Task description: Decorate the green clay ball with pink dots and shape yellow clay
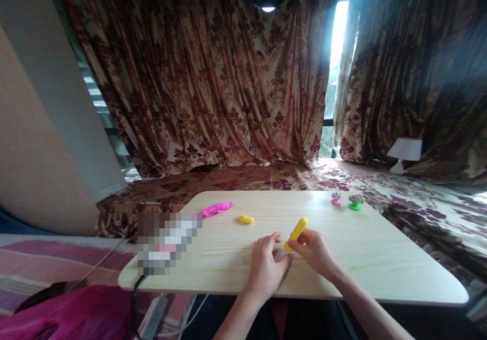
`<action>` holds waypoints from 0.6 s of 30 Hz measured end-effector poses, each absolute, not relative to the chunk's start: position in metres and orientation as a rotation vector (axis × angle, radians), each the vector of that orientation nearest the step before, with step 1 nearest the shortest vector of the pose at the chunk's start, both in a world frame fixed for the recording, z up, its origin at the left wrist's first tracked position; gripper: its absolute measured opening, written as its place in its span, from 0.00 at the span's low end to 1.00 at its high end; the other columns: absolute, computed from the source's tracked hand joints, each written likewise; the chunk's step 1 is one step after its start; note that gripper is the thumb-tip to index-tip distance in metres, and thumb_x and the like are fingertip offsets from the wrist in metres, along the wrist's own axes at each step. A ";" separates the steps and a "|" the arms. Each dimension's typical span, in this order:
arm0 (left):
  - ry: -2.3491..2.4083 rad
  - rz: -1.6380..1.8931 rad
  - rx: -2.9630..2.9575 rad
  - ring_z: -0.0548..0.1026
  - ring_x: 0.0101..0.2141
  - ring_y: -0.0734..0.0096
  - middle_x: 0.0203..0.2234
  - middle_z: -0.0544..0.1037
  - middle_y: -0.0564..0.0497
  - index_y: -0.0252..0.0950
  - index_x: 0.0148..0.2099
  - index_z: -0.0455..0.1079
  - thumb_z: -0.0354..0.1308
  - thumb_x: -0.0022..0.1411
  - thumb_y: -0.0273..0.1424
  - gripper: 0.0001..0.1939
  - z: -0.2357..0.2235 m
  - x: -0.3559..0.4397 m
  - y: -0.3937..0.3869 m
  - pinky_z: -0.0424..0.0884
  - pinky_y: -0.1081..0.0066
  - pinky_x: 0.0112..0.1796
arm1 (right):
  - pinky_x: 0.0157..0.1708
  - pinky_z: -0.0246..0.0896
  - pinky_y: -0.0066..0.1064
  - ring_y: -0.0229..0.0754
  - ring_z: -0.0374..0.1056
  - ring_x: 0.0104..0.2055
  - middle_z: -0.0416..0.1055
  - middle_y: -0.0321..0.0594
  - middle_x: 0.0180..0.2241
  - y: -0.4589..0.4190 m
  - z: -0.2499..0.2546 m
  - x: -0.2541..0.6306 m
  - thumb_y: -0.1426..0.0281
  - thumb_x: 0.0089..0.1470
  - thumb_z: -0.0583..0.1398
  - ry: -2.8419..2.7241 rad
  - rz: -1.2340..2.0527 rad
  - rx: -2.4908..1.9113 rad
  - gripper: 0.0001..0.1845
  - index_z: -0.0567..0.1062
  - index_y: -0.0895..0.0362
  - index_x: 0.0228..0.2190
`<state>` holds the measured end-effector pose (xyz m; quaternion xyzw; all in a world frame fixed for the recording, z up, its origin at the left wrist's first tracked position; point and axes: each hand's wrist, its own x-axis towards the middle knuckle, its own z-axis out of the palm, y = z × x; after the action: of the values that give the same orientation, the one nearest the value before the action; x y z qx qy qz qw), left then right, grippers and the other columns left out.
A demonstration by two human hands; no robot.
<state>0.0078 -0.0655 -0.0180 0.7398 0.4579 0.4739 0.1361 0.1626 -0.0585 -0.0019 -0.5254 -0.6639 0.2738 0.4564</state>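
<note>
A thick yellow roll of what looks like modelling clay point(297, 232) is pinched between the thumb and fingers of my right hand point(316, 252). It tilts up and to the right, its lower end close to the tabletop. Just left of it, my left hand point(264, 265) rests low over the table, thumb and fingers apart, holding nothing. Farther back lies a shorter yellow piece point(246, 219) of similar material. Beyond it to the left is a long, crumpled pink piece point(216, 209).
Two small figures, one pink point(336, 198) and one green with a dotted top point(356, 202), stand on the pale wooden table point(395, 264) at back right. A blurred-out object point(171, 241) with a black cable covers its left side. A white lamp point(405, 149) stands beyond.
</note>
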 end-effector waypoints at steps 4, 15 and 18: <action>1.324 1.434 2.066 0.70 0.40 0.65 0.36 0.73 0.52 0.40 0.42 0.65 0.60 0.49 0.30 0.15 -0.011 0.007 -0.072 0.66 0.62 0.44 | 0.31 0.62 0.30 0.44 0.70 0.33 0.75 0.41 0.30 -0.066 -0.001 0.149 0.59 0.46 0.61 -1.422 1.077 -0.989 0.16 0.75 0.59 0.30; 1.139 1.325 2.046 0.70 0.42 0.66 0.39 0.75 0.50 0.41 0.45 0.70 0.56 0.54 0.28 0.14 0.001 0.004 -0.073 0.64 0.65 0.47 | 0.29 0.61 0.28 0.42 0.68 0.35 0.74 0.41 0.35 -0.069 -0.005 0.160 0.61 0.48 0.60 -1.370 1.074 -0.928 0.18 0.73 0.58 0.40; 1.157 1.294 2.045 0.71 0.41 0.65 0.38 0.76 0.50 0.41 0.44 0.71 0.57 0.53 0.26 0.14 0.000 0.003 -0.073 0.64 0.64 0.47 | 0.33 0.63 0.31 0.44 0.68 0.37 0.74 0.42 0.36 -0.068 -0.011 0.159 0.61 0.47 0.61 -1.345 1.077 -0.911 0.18 0.74 0.59 0.38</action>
<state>0.0034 -0.0731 0.0001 0.7423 0.4200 0.4699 0.2277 0.1587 -0.0684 -0.0112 -0.3866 -0.5709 0.4572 0.5617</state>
